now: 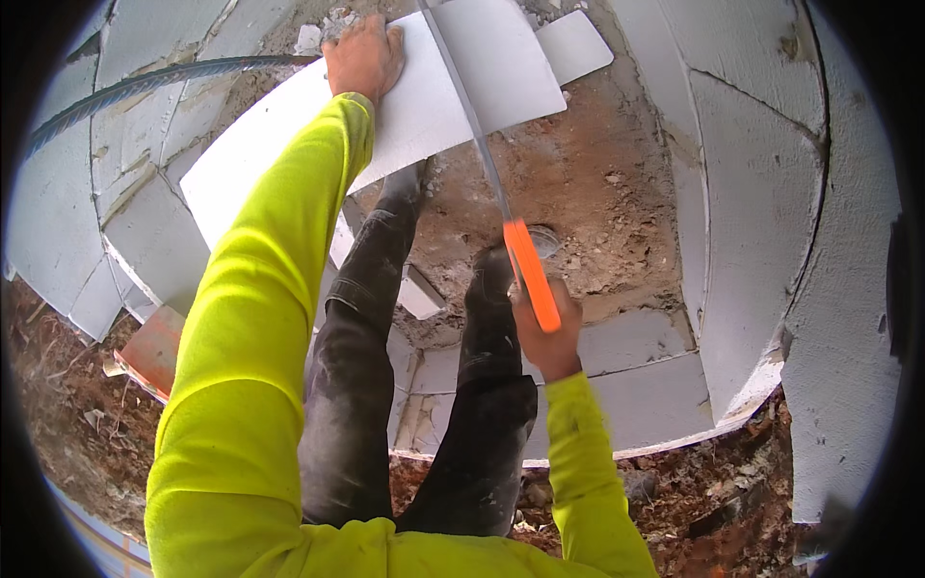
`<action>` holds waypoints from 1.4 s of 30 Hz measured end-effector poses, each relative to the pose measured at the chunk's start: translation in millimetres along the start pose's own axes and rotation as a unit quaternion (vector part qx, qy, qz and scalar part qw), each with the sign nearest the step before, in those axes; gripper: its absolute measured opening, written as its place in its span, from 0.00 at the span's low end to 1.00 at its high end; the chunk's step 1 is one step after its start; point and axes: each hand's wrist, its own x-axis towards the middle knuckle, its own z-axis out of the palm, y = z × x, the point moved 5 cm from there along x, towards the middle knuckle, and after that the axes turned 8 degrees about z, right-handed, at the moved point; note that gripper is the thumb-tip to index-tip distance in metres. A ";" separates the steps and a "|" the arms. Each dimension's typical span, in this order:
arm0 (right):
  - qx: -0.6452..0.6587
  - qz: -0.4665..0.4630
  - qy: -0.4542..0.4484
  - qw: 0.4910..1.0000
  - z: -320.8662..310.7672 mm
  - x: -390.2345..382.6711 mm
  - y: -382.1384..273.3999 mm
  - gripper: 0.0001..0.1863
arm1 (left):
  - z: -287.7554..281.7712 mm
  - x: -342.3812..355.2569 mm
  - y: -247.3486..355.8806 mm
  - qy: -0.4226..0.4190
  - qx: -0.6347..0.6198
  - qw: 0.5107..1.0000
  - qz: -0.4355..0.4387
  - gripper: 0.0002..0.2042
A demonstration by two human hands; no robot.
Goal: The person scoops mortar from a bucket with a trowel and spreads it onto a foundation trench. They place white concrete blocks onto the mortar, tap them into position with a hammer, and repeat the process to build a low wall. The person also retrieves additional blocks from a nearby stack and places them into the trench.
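Right hand (551,337) clenched on saw (501,197), blade running away across board (424,101), left hand (363,58) flat on it.

Your long grey saw blade (472,116) runs off the top edge of the frame, so its tip is out of sight. Your right hand (547,332) covers the lower end of the orange saw handle (532,275). At the upper left, the dark ribbed steel bar (145,82) disappears into the black rim. Your legs hide part of the flat white foam board (424,96).
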 end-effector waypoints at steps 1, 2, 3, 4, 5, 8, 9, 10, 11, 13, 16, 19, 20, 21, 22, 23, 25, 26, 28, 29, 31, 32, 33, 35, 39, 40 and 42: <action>0.016 0.033 -0.003 0.999 -19.5 -28.9 0.5 0.08 | 1.2 -0.8 1.7 0.006 0.000 1.000 -0.005 0.20; 0.048 0.005 -0.001 0.999 -24.0 -32.3 0.1 0.08 | 2.2 -1.8 -0.5 0.012 0.004 1.000 -0.013 0.21; 0.015 0.036 -0.011 0.999 -26.1 -34.0 3.5 0.08 | 2.7 -0.5 -3.0 0.021 0.009 1.000 -0.012 0.21; 0.011 -0.006 0.001 1.000 -24.1 -30.6 0.8 0.08 | 6.1 -3.2 -0.1 0.021 0.010 1.000 -0.005 0.21; -0.013 -0.018 0.003 1.000 -17.7 -16.5 0.3 0.09 | 4.7 -2.4 2.8 0.036 0.015 0.999 0.004 0.21; 0.018 -0.004 -0.019 1.000 18.2 37.4 0.4 0.07 | 1.9 0.5 -0.1 0.019 0.011 1.000 0.000 0.20; 0.005 0.006 -0.013 1.000 14.8 24.9 0.1 0.07 | 2.3 -3.7 0.8 0.019 0.005 1.000 -0.003 0.20; -0.001 -0.011 0.001 1.000 10.2 8.8 -1.9 0.07 | 1.4 -3.4 4.1 0.021 -0.002 1.000 -0.001 0.20; -0.011 -0.019 0.016 1.000 -7.6 -18.5 -5.3 0.08 | -3.3 4.4 3.7 0.033 -0.003 0.999 -0.001 0.20; -0.025 -0.044 0.014 0.999 -35.1 -36.8 -9.6 0.08 | -0.9 3.5 4.1 0.025 0.006 1.000 -0.006 0.20; 0.016 0.030 -0.034 0.999 -17.1 -8.9 5.7 0.08 | 3.3 -4.8 1.1 0.035 0.010 0.999 0.010 0.20; -0.013 0.002 -0.030 0.999 18.2 39.8 5.7 0.08 | -0.4 6.4 -3.1 0.037 0.004 0.999 0.019 0.20; -0.028 0.003 -0.026 0.999 11.2 26.2 3.8 0.08 | 2.2 -0.3 -2.1 0.037 -0.001 0.999 0.022 0.20; -0.044 -0.007 -0.019 0.999 2.6 9.2 5.0 0.08 | 5.4 -6.6 -1.3 0.011 -0.006 1.000 0.008 0.20; -0.018 0.012 -0.010 1.000 -21.1 -28.8 5.6 0.08 | 2.3 -3.0 -1.6 0.014 -0.005 1.000 0.003 0.20; 0.012 -0.007 -0.008 1.000 -42.3 -54.8 -4.9 0.08 | 0.0 2.5 -2.5 0.016 -0.003 1.000 -0.005 0.20; 0.016 -0.005 -0.028 0.999 -42.5 -31.9 -36.4 0.09 | -3.2 4.7 -3.0 0.027 0.000 1.000 -0.007 0.20; 0.006 -0.010 -0.034 0.999 -34.7 -14.1 -42.5 0.09 | -3.5 2.6 -1.2 0.029 0.002 1.000 -0.003 0.20; -0.007 -0.014 -0.045 0.999 -7.1 47.5 -60.0 0.05 | -4.3 5.7 3.1 0.034 0.000 0.999 -0.002 0.19; 0.042 -0.038 -0.045 0.997 0.9 65.8 -72.4 0.05 | -5.4 5.8 2.0 0.037 0.003 0.999 0.002 0.19; 0.058 -0.039 -0.042 0.997 -1.1 59.3 -72.0 0.06 | -0.3 4.3 -0.2 -0.007 0.009 1.000 -0.013 0.19; 0.030 -0.029 -0.031 0.999 -11.1 35.2 -64.0 0.06 | -0.5 4.6 -1.1 0.002 -0.007 1.000 -0.006 0.19; 0.007 -0.017 -0.023 1.000 -20.4 13.5 -54.3 0.08 | -2.2 2.8 0.4 0.034 -0.014 0.999 0.006 0.19; 0.011 -0.043 0.003 0.999 -38.2 -22.2 -32.0 0.09 | -1.2 0.5 -0.1 0.039 -0.014 0.999 0.003 0.19; -0.007 -0.001 -0.058 0.998 2.3 54.3 -55.3 0.09 | -2.3 -0.2 1.6 0.045 -0.001 0.999 0.008 0.19; 0.002 -0.025 -0.040 0.999 6.4 61.1 -62.5 0.08 | -2.5 -0.8 2.0 0.040 0.005 0.999 0.006 0.19; -0.006 -0.046 -0.028 0.999 4.7 54.6 -69.2 0.08 | 0.1 0.1 1.5 0.021 0.001 1.000 -0.002 0.19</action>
